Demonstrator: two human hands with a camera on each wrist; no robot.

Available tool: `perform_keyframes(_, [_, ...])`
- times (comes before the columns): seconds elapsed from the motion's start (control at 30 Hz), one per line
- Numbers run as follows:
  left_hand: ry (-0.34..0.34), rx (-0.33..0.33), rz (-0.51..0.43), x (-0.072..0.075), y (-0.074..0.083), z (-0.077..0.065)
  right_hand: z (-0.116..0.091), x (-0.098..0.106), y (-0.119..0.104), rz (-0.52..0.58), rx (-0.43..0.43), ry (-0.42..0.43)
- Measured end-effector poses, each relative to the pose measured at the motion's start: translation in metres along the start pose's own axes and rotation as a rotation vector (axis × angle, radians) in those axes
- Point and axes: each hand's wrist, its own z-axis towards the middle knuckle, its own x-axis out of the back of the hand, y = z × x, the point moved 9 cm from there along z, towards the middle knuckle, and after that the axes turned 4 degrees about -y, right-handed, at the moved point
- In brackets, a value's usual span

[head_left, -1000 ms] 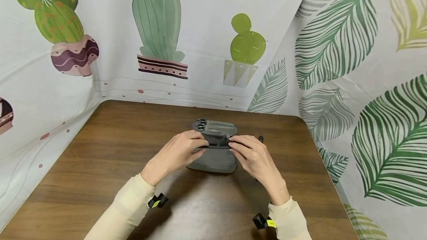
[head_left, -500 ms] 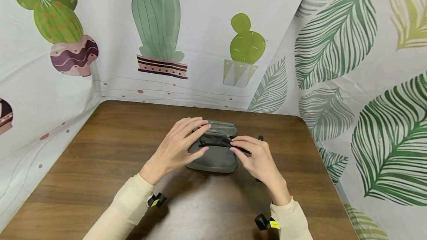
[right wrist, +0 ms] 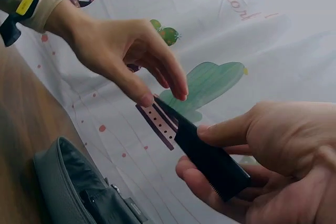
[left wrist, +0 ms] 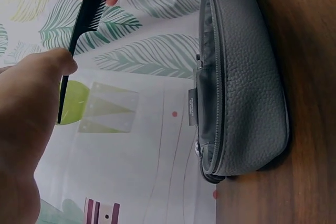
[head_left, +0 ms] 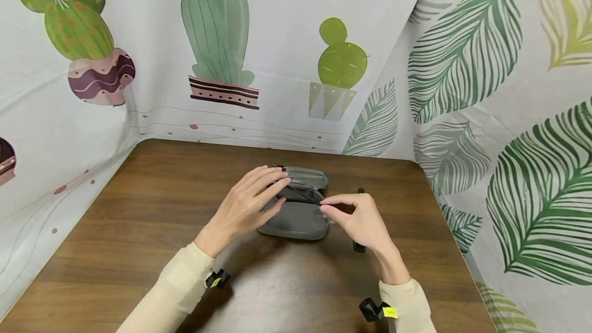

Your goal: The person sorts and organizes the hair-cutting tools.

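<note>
"Above the gray pouch [head_left: 296, 220], what's changed?"
"Comb [right wrist: 215, 163] showing now, wasn't a second ago, so it's out. Your right hand [head_left: 365, 222] pinches it; your left hand [head_left: 244, 203], fingers apart, is at its thin end."

Vs 1 s ago, when no comb showed, slim black rat-tail comb [right wrist: 210, 161] is now up above the open grey leather-textured zip pouch [head_left: 293, 220], wide end gripped in R hand [head_left: 363, 220]. Half a sec ago it ran approx parallel to far edge of brown wood-grain table [head_left: 152, 209]; now slants, L end nearer that edge. L hand [head_left: 245, 199] has left pouch rim & shifted twd far edge, partly hiding dark ring handles [head_left: 284, 169]. R wrist's nearer table's near edge.
</note>
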Motion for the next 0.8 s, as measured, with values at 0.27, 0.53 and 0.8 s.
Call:
perform_keyframes(0.27, [-0.024, -0.035, 0.009, -0.003, 0.006, -0.002, 0.002, -0.003, 0.009, 0.168, -0.117, -0.067])
perform_keyframes(0.53, [-0.017, -0.043, 0.027, -0.005, 0.011, -0.003, 0.001, -0.009, 0.010, 0.248, -0.159, -0.120])
perform_keyframes(0.8, [-0.042, -0.053, 0.018, -0.008, 0.014, -0.004, 0.002, -0.011, 0.008, 0.267, -0.163, -0.142])
